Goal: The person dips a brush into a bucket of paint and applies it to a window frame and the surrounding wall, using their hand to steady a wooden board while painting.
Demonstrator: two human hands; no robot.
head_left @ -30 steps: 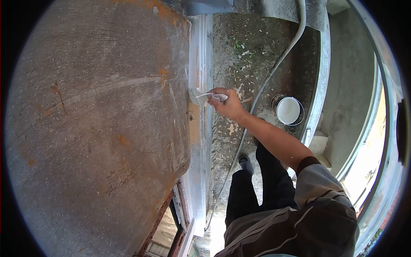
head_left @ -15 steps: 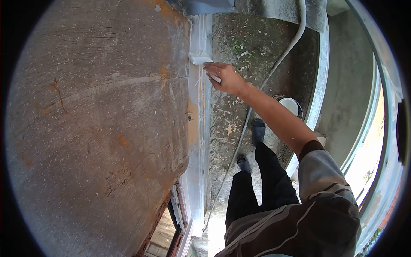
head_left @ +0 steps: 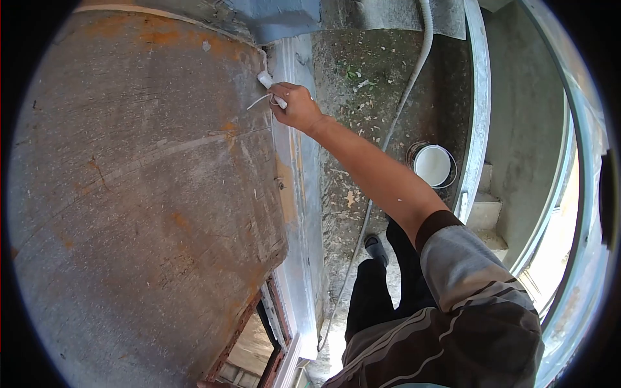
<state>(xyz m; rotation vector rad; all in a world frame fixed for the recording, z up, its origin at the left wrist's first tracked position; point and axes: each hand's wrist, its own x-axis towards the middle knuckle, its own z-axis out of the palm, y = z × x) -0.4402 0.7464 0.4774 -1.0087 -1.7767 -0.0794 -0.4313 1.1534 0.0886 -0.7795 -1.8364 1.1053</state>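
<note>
My right hand is closed round the handle of a brush with a white-coated head. The head is seen narrow side on, at the edge where the brown, rust-stained surface meets a long white strip. A thin pale strand sticks out to the left beside my fingers. The white strip has streaks and a tan patch below my hand. My left hand is not in view.
A white bucket stands on the debris-strewn floor right of my forearm. A grey hose runs along the floor. A blue-grey surface lies at the top, concrete steps at right, and a window opening at lower left.
My right hand has moved left with the brush, from across the white strip to its left edge, and the brush has turned. The view has shifted, showing more of the bucket.
</note>
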